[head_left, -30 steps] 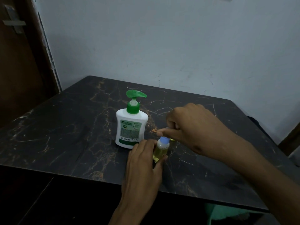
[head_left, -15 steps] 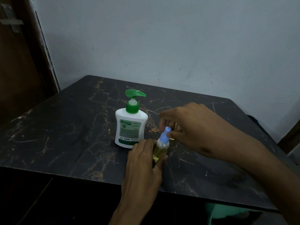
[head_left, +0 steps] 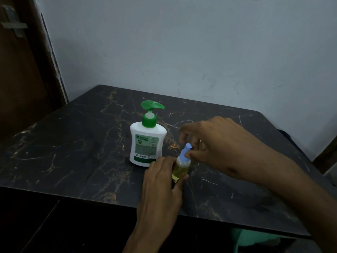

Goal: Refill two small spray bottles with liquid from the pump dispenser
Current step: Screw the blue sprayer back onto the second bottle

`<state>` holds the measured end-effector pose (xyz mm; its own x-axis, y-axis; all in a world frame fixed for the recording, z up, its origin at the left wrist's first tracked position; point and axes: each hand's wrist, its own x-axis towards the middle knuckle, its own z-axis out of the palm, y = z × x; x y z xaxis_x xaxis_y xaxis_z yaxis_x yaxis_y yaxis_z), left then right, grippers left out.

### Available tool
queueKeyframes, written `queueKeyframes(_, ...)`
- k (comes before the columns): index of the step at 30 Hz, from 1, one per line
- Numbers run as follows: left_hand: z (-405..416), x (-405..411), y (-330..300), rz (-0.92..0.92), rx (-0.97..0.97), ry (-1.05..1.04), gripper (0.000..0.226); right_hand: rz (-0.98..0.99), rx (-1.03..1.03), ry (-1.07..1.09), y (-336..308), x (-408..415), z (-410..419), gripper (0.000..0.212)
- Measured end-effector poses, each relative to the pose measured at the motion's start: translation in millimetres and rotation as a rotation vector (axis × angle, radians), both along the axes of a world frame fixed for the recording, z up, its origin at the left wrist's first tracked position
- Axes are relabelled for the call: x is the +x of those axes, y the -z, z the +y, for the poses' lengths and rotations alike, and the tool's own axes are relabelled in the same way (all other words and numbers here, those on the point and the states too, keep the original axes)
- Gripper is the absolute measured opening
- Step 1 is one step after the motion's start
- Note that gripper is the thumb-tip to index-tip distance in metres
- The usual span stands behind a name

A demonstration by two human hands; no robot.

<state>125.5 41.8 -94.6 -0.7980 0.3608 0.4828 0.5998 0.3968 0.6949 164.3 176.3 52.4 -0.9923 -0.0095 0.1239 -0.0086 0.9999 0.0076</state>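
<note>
A dark marble-patterned bench [head_left: 73, 143] with gold veins was set against a pale wall [head_left: 182, 42], a brown door [head_left: 16, 70] at far left. The spray bottle [head_left: 180, 167], near the middle just right of the pump dispenser [head_left: 146, 141], was gripped by the left hand [head_left: 160, 187]; its blue cap [head_left: 186, 152] was pinched by the right hand [head_left: 215, 145] fingers.

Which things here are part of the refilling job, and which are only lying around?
Part of the job:
spray bottle, gripped by left hand
blue spray top, pinched by right hand
pump dispenser

Just around:
table
door
green cloth
</note>
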Motion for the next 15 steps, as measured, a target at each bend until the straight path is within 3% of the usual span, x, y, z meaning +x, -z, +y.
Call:
queueKeyframes(4, 0, -1, 2, 0.007, 0.004, 0.001, 0.024, 0.007, -0.026, 0.029, 4, -4, 1, 0.011)
queueKeyframes(15, 2, -2, 5, 0.013, 0.014, -0.019, 0.023, 0.075, 0.074, 0.077, 13, -8, -9, 0.043)
